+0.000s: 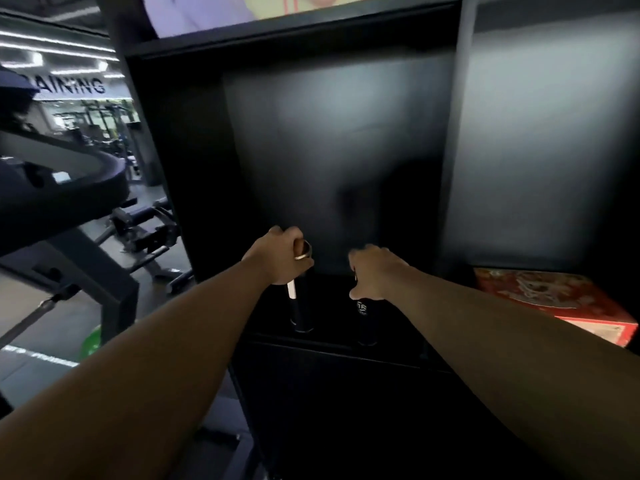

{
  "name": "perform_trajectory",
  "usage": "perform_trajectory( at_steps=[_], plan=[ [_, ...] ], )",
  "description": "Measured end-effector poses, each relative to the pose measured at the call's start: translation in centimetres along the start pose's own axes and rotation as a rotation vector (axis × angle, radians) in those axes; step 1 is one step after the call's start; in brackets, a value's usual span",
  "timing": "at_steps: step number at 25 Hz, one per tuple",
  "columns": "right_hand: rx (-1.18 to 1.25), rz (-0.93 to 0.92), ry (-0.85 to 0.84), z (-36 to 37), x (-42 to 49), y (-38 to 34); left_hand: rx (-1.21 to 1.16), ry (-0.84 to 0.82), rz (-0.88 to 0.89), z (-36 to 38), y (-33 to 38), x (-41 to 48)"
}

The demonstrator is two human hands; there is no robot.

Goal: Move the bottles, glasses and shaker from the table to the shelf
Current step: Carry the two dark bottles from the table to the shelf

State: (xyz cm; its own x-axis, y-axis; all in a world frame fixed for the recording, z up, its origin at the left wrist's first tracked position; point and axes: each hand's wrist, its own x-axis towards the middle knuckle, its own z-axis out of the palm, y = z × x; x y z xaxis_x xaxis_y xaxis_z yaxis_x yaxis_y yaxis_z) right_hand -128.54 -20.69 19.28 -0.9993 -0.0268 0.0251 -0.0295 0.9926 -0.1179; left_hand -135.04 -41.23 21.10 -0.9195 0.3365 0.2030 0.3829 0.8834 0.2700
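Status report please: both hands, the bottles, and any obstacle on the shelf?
Left hand grips gold-capped bottle. Right hand grips black bottle. Both upright at shelf. Red box in next compartment, not blocking.

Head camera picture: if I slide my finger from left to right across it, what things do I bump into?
Gym machine → left hand gripping a black bottle → right hand on another black bottle → red box.

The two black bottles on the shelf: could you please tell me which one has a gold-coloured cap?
The bottle in the left hand: the left black bottle shows a gold cap and a pale stripe. The right black bottle shows only a small white logo.
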Motion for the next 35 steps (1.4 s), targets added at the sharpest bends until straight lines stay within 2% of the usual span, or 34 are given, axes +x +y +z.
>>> perform_trajectory(
  at_steps=[5,11,19,29,31,35],
  plan=[
    [-0.012,0.156,-0.024,2.4,7.4,1.2,-0.029,-0.08,0.06,3.5,-3.4,7.9],
    [-0.01,0.197,-0.065,4.7,13.2,2.6,-0.029,-0.142,0.062,7.1,-5.2,13.5],
    [0.028,0.208,-0.084,6.5,16.7,3.2,-0.012,-0.193,0.027,9.9,-6.5,16.1],
    [-0.151,0.226,-0.092,6.5,16.7,2.6,-0.012,-0.218,0.027,10.3,-6.2,16.6],
    [-0.152,0.228,-0.075,6.0,16.5,2.5,-0.005,-0.198,0.028,9.9,-6.2,16.2],
    [-0.125,0.224,0.009,4.1,14.8,1.7,0.029,-0.045,0.1,7.4,-5.6,15.2]
  ],
)
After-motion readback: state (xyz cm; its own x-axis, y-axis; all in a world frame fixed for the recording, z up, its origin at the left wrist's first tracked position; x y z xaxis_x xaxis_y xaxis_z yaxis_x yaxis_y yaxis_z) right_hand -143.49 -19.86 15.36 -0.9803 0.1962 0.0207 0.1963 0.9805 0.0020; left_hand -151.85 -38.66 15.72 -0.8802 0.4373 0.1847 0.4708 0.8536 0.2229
